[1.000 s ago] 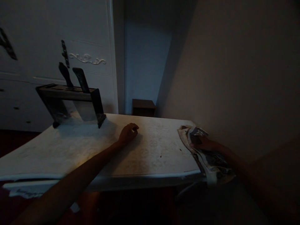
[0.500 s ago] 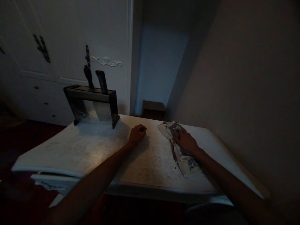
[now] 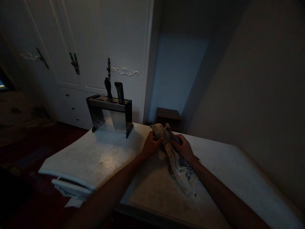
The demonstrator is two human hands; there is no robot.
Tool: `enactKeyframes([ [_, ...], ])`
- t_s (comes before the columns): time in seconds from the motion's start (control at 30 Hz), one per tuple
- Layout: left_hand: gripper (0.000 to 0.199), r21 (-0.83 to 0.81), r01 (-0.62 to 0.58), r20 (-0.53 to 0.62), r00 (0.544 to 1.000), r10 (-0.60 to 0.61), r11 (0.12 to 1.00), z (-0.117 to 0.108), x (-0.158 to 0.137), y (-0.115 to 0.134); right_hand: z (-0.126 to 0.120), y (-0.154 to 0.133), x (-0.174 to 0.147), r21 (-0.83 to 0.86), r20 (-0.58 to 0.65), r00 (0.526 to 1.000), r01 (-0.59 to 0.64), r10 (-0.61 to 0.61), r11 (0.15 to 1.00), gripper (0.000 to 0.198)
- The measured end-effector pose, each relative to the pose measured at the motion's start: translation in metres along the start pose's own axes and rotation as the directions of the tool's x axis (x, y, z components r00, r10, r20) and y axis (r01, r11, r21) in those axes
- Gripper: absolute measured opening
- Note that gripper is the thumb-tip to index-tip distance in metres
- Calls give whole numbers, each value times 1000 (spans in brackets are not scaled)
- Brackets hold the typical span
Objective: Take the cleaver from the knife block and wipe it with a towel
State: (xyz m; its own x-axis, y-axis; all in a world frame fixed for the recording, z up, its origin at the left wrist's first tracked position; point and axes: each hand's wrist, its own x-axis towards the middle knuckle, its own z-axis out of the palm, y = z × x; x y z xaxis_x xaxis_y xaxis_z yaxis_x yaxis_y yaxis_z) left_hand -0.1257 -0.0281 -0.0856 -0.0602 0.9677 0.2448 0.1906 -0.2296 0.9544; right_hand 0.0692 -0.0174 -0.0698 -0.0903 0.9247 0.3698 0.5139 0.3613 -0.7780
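The light is dim. One crumpled cloth [image 3: 177, 159], pale with a dark blue pattern, lies on the white tabletop [image 3: 100, 156] near the middle of its far edge and trails toward the near edge. No writing can be read on it, and no brand or label shows anywhere in view.

Both hands meet at the far, bunched end of the cloth. The left hand [image 3: 150, 145] curls its fingers around that end from the left, its grip closed on the fabric. The right hand [image 3: 184, 149] lies on the cloth from the right, fingers bent over the folds and pressing on them; whether it truly pinches the fabric is hard to tell in the gloom.

At the far left corner of the tabletop stands one dark knife block [image 3: 110, 115] with clear sides, well apart from the hands. Two knife handles [image 3: 119, 93] stick up out of it, and a broad blade shows through its front.

Behind the tabletop is a white wardrobe [image 3: 95, 47] with dark handles, and one small brown cabinet [image 3: 168, 117] sits on the floor beside it.
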Motion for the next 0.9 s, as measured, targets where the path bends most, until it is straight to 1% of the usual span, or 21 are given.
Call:
enactKeyframes([
  [0.07,57,6,-8,24,1000,8,1000,1,-1,1,-1,0,-3,55,23,1000,-21,20,998,50],
  [0.13,53,34,-23,42,999,22,999,2,-1,0,-4,-2,-6,35,37,999,-39,38,999,52],
  [0.17,52,46,-33,51,998,31,998,2,-1,-1,-7,-2,-7,-13,46,998,-44,44,999,52],
  [0.23,51,65,-43,64,997,39,997,2,0,-3,-14,-4,-9,-179,96,995,-21,39,984,53],
  [0.27,50,75,-43,58,998,39,996,1,0,-4,-18,-6,-10,-284,144,989,22,20,959,54],
  [0.33,46,94,-37,36,999,34,995,0,0,-6,-24,-9,-12,-461,259,966,150,-30,874,55],
  [0.37,43,98,-32,26,999,30,995,-1,0,-6,-26,-11,-13,-532,315,949,199,-26,823,53],
  [0.43,36,101,-13,13,1000,12,995,-2,0,-7,-29,-16,-15,-647,396,917,249,39,721,48],
  [0.5,33,110,23,-18,1000,-21,994,-3,0,-9,-31,-20,-15,-729,411,902,239,131,642,47],
  [0.53,34,115,38,-41,999,-34,993,-4,0,-11,-32,-21,-14,-752,401,901,220,166,621,49],
  [0.6,32,135,36,-82,996,-25,990,-7,0,-13,-34,-19,-14,-764,376,905,179,202,620,52],
  [0.67,25,170,-19,-114,993,39,985,-10,-3,-15,-35,-13,-14,-744,358,911,146,206,652,55],
  [0.73,20,213,-107,-134,981,137,971,-14,-7,-15,-34,-2,-16,-715,339,931,164,132,680,56],
  [0.77,19,233,-149,-137,973,184,961,-15,-10,-15,-32,5,-16,-704,324,945,200,57,682,56],
  [0.8,20,249,-183,-135,966,222,951,-17,-13,-13,-30,12,-17,-690,304,950,270,-70,671,55],
  [0.83,21,265,-214,-128,959,254,940,-20,-15,-11,-26,20,-17,-681,293,939,339,-182,650,51],
  [0.9,25,295,-272,-107,943,315,916,-27,-19,-5,-17,34,-15,-664,274,906,421,-322,619,42],
])
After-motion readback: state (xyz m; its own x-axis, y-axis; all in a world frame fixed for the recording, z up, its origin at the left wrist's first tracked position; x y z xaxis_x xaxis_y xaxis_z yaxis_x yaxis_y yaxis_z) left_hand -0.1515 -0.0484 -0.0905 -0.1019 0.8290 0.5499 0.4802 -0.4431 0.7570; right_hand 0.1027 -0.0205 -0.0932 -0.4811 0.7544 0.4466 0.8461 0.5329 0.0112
